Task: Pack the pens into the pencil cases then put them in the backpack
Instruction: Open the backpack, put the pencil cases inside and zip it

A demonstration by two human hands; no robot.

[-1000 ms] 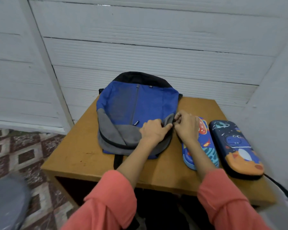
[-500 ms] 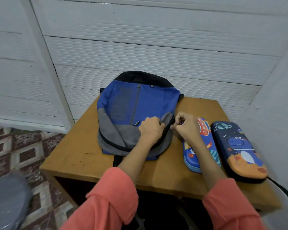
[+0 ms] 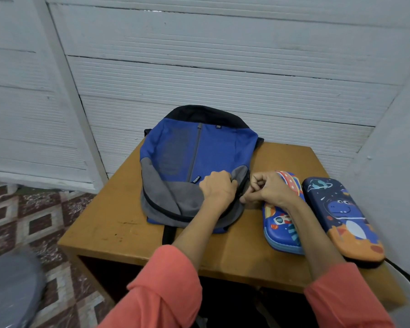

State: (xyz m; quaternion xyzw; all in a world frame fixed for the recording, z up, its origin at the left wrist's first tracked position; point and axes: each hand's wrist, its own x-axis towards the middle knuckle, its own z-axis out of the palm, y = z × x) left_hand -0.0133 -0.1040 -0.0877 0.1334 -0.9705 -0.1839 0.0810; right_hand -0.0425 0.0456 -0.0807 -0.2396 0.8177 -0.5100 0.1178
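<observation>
A blue and grey backpack point(image 3: 194, 157) lies flat on the wooden table point(image 3: 118, 223). My left hand point(image 3: 218, 190) grips the grey fabric of its front pocket near the right edge. Beside it, my right hand point(image 3: 268, 188) pinches something small at the pocket's zipper, right at the bag's side; the pull itself is hidden by my fingers. Two closed pencil cases lie to the right: a blue rocket-print case point(image 3: 282, 228), partly under my right wrist, and a dark dinosaur-print case point(image 3: 343, 218). No pens are visible.
White slatted walls close in behind and on the right of the table. A patterned tile floor point(image 3: 33, 218) lies to the left, with a blurred grey object point(image 3: 7, 290) at the lower left. A black strap point(image 3: 168, 234) hangs over the table's front edge.
My right hand has moved a little down and toward me along the backpack's right side, still pinching at the zipper. My left hand keeps its grip on the grey pocket.
</observation>
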